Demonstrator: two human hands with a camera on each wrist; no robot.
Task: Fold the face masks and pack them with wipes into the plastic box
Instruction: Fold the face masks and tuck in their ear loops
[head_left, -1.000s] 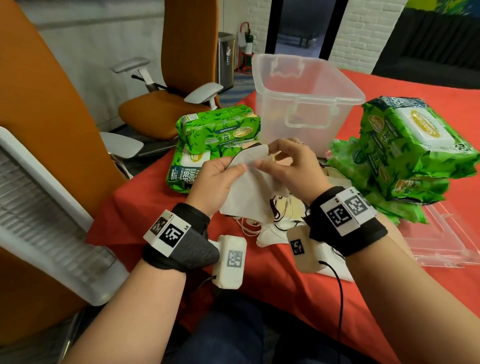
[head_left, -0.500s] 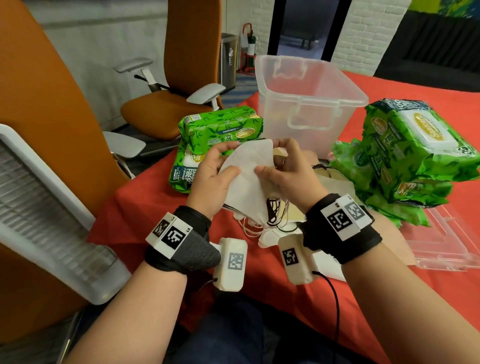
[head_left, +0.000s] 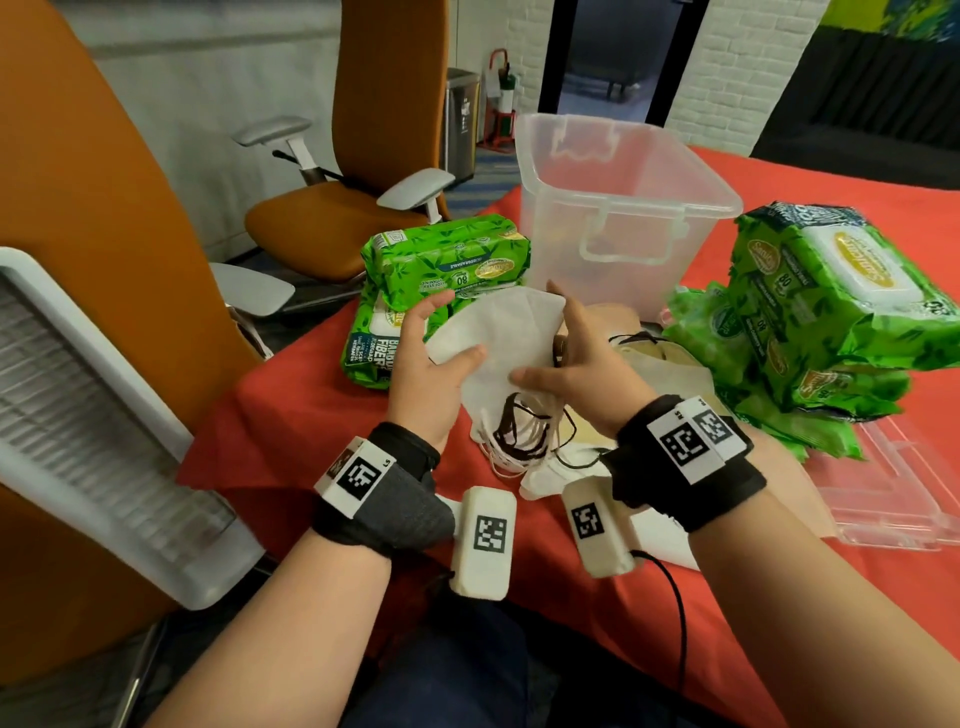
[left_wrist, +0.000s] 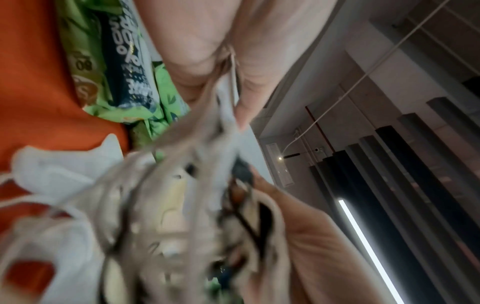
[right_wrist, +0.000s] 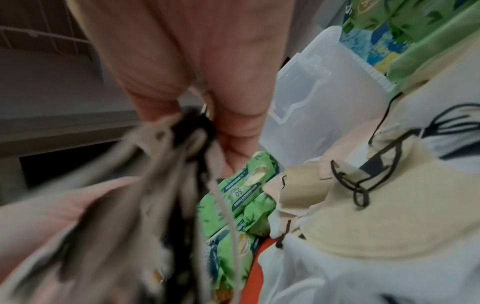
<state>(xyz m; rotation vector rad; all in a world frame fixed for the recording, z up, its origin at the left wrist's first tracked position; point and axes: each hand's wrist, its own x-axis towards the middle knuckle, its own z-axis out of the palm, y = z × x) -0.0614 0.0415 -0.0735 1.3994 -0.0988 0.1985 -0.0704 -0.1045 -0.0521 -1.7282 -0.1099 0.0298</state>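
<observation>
Mask stack (head_left: 498, 358) held between both hands above red tablecloth (head_left: 291, 431), ear loops dangling toward wrists. Left hand (head_left: 431, 364) pinches left edge, thumb on top, fingers behind. Right hand (head_left: 576, 364) clamps right edge, thumb across front, fingers mostly straight. Long axis runs near-to-far, tilted toward plastic box (head_left: 618, 208). Box directly beyond fingertips; right hand slightly nearer. More masks (head_left: 644, 364) loose under right hand; wipes packs (head_left: 447, 260) beside left. Versus a second ago: stack raised, shifted toward box, fingers spread wider.
</observation>
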